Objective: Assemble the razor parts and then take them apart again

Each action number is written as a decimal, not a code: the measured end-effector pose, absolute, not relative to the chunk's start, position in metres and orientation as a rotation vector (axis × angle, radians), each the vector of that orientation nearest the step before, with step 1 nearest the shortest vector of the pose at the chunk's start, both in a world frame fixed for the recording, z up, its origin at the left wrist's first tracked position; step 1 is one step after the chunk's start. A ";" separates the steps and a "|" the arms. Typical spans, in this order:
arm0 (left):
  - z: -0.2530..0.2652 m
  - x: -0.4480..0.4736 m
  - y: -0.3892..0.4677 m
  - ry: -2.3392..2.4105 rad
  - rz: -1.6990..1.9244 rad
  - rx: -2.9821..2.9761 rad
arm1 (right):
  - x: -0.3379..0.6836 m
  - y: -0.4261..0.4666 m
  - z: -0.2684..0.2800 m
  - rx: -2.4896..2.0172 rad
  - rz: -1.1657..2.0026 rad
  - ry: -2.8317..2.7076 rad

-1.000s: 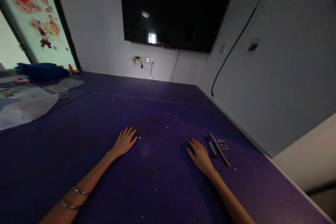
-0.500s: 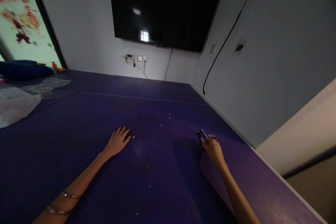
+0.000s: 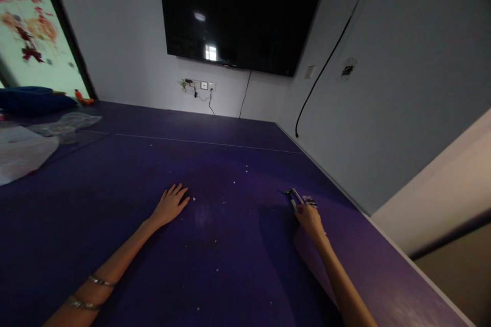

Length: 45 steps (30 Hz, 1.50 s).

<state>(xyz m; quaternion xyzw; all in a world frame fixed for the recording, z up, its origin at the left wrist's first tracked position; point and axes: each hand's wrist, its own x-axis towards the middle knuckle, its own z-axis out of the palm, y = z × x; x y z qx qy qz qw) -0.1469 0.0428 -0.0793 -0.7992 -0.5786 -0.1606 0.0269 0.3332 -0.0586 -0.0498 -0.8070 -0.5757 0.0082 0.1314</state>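
Note:
My left hand (image 3: pixel 171 204) lies flat on the purple tabletop (image 3: pixel 230 225) with its fingers spread, holding nothing. Just off its fingertips is a small white scrap (image 3: pixel 194 199). On the right, my right hand (image 3: pixel 310 220) is closed around the near end of a small plier-like tool (image 3: pixel 293 198). Two pale arms run from my fingers to a dark head that points away to the left; its exact kind is hard to make out. Right beside the tool and partly behind my fingers is a small cluster of dark and clear pieces (image 3: pixel 310 201), too small to name.
Tiny white bits (image 3: pixel 246 168) are scattered over the surface. Clear plastic wrap (image 3: pixel 72 122), a white plastic bag (image 3: pixel 23 156), dark blue cloth (image 3: pixel 36 99) and an orange object (image 3: pixel 83 98) lie at far left. A black cable (image 3: pixel 320 74) hangs along the right wall.
My right hand has shifted slightly nearer to me, and more of the tool and the small pieces beside it shows. The left hand stays flat in the same spot.

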 end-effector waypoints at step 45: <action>0.006 0.023 0.053 -1.986 -0.114 -2.957 | 0.206 -0.109 -0.004 -1.974 -0.189 -1.893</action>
